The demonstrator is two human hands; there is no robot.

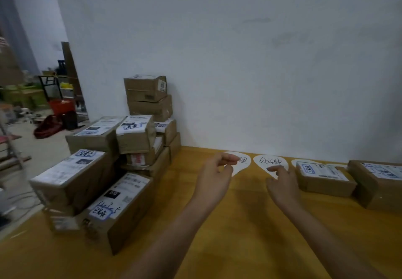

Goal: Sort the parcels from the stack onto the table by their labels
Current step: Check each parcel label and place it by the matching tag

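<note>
The table is yellow wood set against a white wall. The stack fills its left end, brown cartons piled several high, with the top box sitting slightly askew. Well right of the stack lies a parcel, and an end parcel sits just beyond it. Paper markers with handwriting lie between the stack and these two.

The cartons look stiff, taped and not slippery. The small ones are probably light. The top box is best taken first, a palm on each side, since tugging a low one could topple the stack.

The left hand, nearer the stack, hovers at the first marker, thumb and forefinger almost meeting. I cannot tell whether they pinch the paper. The right hand, farther from the stack, holds nothing, its fingers loosely curled, with one tip on the second marker.
</note>
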